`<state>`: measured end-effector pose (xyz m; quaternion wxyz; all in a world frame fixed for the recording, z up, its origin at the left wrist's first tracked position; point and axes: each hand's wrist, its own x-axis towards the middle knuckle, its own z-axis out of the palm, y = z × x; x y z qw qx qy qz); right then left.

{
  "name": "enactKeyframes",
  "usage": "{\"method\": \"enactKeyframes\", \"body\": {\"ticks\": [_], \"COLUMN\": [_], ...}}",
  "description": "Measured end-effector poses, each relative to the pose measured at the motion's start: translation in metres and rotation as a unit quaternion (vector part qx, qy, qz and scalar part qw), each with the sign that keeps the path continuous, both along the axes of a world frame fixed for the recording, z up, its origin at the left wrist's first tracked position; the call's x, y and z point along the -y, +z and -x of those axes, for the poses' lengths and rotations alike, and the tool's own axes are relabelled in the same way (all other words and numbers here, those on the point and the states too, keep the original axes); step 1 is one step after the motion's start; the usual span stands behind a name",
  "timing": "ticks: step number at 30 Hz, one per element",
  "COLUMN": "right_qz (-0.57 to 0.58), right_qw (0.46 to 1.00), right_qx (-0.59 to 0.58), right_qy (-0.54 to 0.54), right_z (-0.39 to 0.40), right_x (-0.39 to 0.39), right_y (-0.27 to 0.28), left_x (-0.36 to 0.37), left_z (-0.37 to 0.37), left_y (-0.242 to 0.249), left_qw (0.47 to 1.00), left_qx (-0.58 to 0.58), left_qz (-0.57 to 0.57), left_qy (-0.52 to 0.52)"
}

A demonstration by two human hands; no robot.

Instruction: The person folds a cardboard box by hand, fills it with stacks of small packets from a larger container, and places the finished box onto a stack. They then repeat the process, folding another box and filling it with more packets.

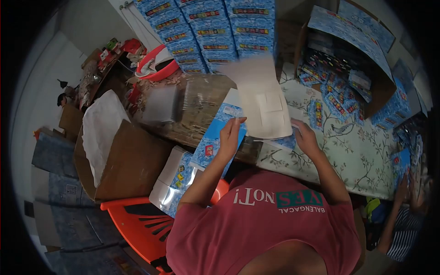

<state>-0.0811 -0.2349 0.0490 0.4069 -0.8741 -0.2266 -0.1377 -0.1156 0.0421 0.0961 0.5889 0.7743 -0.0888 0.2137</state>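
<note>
A cream-coloured cardboard piece (263, 103) with cut slits stands up between my two hands over the table, its far end blurred. My left hand (231, 135) is at its lower left edge, thumb and fingers closed on it. At its lower right edge my right hand (305, 136) grips it the same way. Beneath my left forearm lies a blue printed cardboard sheet (214, 133). A white and blue printed box piece (176, 181) leans lower left of it.
Stacked blue boxes (211, 34) rise at the back. An open carton (348, 55) and small packets (337, 98) are at the right. Clear plastic trays (162, 103) lie left, above a brown carton (133, 156). An orange chair (133, 229) stands lower left; another person's arm (394, 215) shows far right.
</note>
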Motion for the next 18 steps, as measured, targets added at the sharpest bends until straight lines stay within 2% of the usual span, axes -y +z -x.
{"method": "enactKeyframes", "body": {"ticks": [1,2,4,5,6,7,8,9,11,12,14,17,18], "right_qz": [-0.002,-0.043,-0.084,-0.115,-0.145,-0.145,-0.114,-0.081,-0.066,-0.102,-0.136,-0.203,-0.216], "right_qw": [1.0,0.999,0.994,0.988,0.981,0.982,0.987,0.992,0.993,0.987,0.979,0.966,0.959], "right_qx": [0.006,-0.028,-0.066,-0.095,-0.122,-0.121,-0.108,-0.094,-0.092,-0.118,-0.143,-0.154,-0.182], "right_qy": [0.009,-0.012,-0.026,-0.027,-0.03,-0.028,-0.02,-0.015,-0.03,-0.03,-0.045,-0.054,-0.022], "right_z": [-0.005,-0.009,-0.018,-0.023,-0.028,-0.033,-0.038,-0.042,-0.05,-0.053,-0.064,-0.087,-0.094], "right_x": [-0.001,-0.002,-0.008,-0.011,-0.016,-0.022,-0.027,-0.031,-0.04,-0.044,-0.045,-0.041,-0.041], "right_y": [-0.01,-0.019,-0.025,-0.026,-0.027,-0.028,-0.032,-0.034,-0.029,-0.022,-0.017,-0.032,-0.036], "left_x": [-0.005,-0.017,-0.051,-0.079,-0.1,-0.117,-0.13,-0.138,-0.148,-0.155,-0.164,-0.164,-0.157], "left_z": [-0.009,-0.022,-0.054,-0.085,-0.108,-0.128,-0.144,-0.155,-0.177,-0.185,-0.197,-0.2,-0.19], "left_y": [-0.013,-0.02,-0.037,-0.062,-0.069,-0.072,-0.076,-0.082,-0.094,-0.1,-0.11,-0.111,-0.098], "left_qw": [0.998,0.998,0.984,0.976,0.975,0.96,0.914,0.915,0.81,0.815,0.763,0.799,0.839], "left_qx": [-0.011,-0.005,0.0,0.012,0.013,-0.014,-0.04,-0.038,-0.142,-0.139,-0.258,-0.177,-0.128], "left_qz": [0.048,0.046,0.11,0.092,0.091,-0.081,-0.248,-0.245,-0.433,-0.432,-0.523,-0.523,-0.456], "left_qy": [0.028,0.034,0.144,0.199,0.203,0.267,0.319,0.317,0.369,0.361,0.278,0.237,0.269]}}
